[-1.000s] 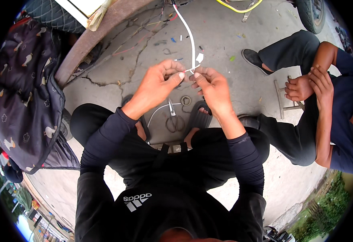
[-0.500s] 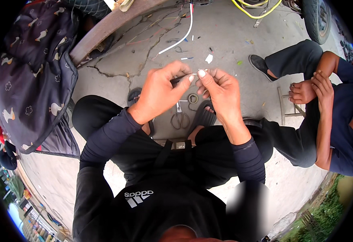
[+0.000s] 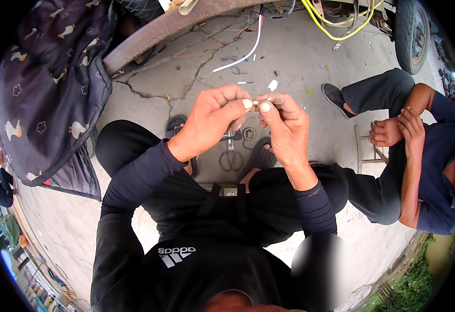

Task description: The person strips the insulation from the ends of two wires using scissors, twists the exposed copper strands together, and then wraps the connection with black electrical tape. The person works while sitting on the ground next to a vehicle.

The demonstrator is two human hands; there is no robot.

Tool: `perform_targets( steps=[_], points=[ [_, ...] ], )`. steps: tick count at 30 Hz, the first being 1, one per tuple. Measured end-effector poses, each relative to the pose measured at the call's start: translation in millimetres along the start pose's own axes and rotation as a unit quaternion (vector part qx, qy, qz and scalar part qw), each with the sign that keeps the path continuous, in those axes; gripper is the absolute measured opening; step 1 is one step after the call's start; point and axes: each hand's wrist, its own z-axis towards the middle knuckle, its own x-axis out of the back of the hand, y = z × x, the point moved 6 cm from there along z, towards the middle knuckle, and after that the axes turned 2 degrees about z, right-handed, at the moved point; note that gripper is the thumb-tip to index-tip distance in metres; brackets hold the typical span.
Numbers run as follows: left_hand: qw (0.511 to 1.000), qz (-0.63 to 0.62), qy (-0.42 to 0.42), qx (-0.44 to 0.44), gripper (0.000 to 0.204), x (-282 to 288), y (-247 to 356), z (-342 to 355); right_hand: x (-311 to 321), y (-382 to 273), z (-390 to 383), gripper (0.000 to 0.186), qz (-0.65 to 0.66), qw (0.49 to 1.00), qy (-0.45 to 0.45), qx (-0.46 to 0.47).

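My left hand [image 3: 212, 119] and my right hand [image 3: 287, 135] meet above the pavement, thumbs and fingertips pinched on a small, thin wire piece [image 3: 255, 102], largely covered by the fingers. Beneath them, between my sandals, lie metal scissors [image 3: 230, 158] and a small tape roll [image 3: 249, 133]. Farther forward, a white cable [image 3: 253, 44] runs from the vehicle onto the ground, apart from my hands, near a white scrap [image 3: 273, 86].
A rusty beam [image 3: 160, 28], a tire [image 3: 414, 36] and yellow cable loops [image 3: 331, 36] are at the top. A patterned dark cover [image 3: 45, 93] hangs left. At right, a person with clasped hands [image 3: 386, 132] sits by a low stool [image 3: 361, 148].
The white cable, between my fingers a second ago, now lies farther forward on the ground. My hands hold only the small wire piece and have drawn closer together, slightly lower.
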Motion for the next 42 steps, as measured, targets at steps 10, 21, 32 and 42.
perform_targets(
  steps=[10, 21, 32, 42],
  points=[
    [0.955, -0.241, -0.141, 0.098, 0.02, -15.6, -0.7, -10.2, -4.2, -6.4, 2.4, 0.015, 0.089, 0.994, -0.054, 0.017],
    [0.999, 0.002, 0.012, -0.039, 0.013, -13.5, -5.7, -8.3, 8.7, -7.1, -10.7, 0.02, 0.059, 0.992, 0.004, -0.114],
    [0.86, 0.406, 0.136, -0.278, 0.009, -28.5, 19.1, -12.7, 13.4, -11.6, -12.2, 0.018, -0.021, 0.993, 0.062, -0.098],
    [0.985, -0.122, -0.104, 0.057, 0.025, -27.1, 8.7, -1.7, 16.3, -10.6, 3.2, 0.014, 0.136, 0.989, -0.065, -0.004]
  ],
)
